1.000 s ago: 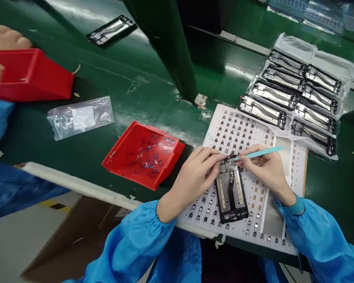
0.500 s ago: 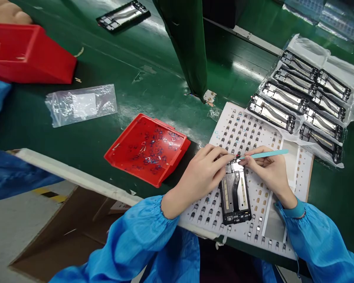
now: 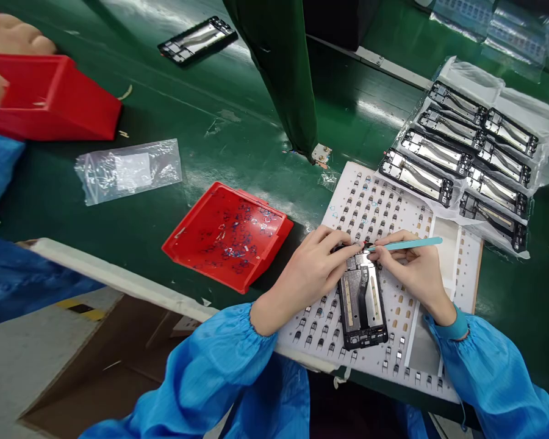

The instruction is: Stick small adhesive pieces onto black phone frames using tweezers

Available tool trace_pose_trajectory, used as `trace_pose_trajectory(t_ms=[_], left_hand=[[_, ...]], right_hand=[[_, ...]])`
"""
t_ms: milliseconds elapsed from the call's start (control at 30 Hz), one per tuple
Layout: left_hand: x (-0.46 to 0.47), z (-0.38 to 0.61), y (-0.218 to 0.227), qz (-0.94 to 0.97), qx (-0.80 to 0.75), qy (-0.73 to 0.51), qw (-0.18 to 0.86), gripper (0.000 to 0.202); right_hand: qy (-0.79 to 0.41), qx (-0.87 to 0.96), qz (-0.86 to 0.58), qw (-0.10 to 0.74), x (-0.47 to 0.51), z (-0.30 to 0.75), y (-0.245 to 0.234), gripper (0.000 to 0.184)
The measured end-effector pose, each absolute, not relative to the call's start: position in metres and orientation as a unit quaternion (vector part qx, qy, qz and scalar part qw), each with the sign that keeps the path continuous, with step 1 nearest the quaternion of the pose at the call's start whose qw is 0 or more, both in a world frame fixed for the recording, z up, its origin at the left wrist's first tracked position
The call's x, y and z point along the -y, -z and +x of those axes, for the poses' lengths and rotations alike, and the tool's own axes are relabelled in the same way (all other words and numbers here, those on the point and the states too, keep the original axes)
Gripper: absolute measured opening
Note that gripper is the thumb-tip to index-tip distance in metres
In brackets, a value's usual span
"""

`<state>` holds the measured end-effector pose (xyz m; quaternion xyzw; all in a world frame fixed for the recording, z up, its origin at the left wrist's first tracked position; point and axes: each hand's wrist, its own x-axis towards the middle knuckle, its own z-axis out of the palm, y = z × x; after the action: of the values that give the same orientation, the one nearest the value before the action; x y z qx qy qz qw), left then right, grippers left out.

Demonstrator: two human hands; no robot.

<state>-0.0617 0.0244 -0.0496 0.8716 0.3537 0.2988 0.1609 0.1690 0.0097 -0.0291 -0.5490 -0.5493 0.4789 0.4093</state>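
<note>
A black phone frame (image 3: 362,305) with silver plates lies on a white sheet (image 3: 405,353) dotted with rows of small dark metal parts. My left hand (image 3: 313,271) grips the upper left edge of the frame, fingers bent over its top end. Pinched in my right hand (image 3: 414,268) is a pair of light blue tweezers (image 3: 412,244), whose tip meets the frame's top end near my left fingertips. What the tip touches there is too small to make out.
Left of the sheet stands a red bin (image 3: 226,238) with small scraps in it. Several phone frames fill a lined tray (image 3: 489,85) at right. Farther off are a plastic bag (image 3: 132,169), another phone frame (image 3: 196,39), a green-covered post (image 3: 283,79) and a co-worker's hand (image 3: 16,33) by another red bin (image 3: 85,100).
The view has shifted slightly. Both hands stay at the top end of the phone frame, with the tweezers at nearly the same spot.
</note>
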Motion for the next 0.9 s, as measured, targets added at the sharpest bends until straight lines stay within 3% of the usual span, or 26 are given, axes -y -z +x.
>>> trace_pose_trajectory(t_ms=[433,900], left_hand=[[-0.0248,-0.0622,0.0522,0.871,-0.352,-0.304,0.157,0.029],[-0.0237,-0.0647,0.0495,0.871,-0.372,-0.265,0.182,0.032]], right_hand=[[-0.392,0.643,-0.532,0.388,-0.0054,0.1673,0.0311,0.006],[-0.406,0.651,-0.509,0.391,-0.0071,0.1651,0.0315,0.007]])
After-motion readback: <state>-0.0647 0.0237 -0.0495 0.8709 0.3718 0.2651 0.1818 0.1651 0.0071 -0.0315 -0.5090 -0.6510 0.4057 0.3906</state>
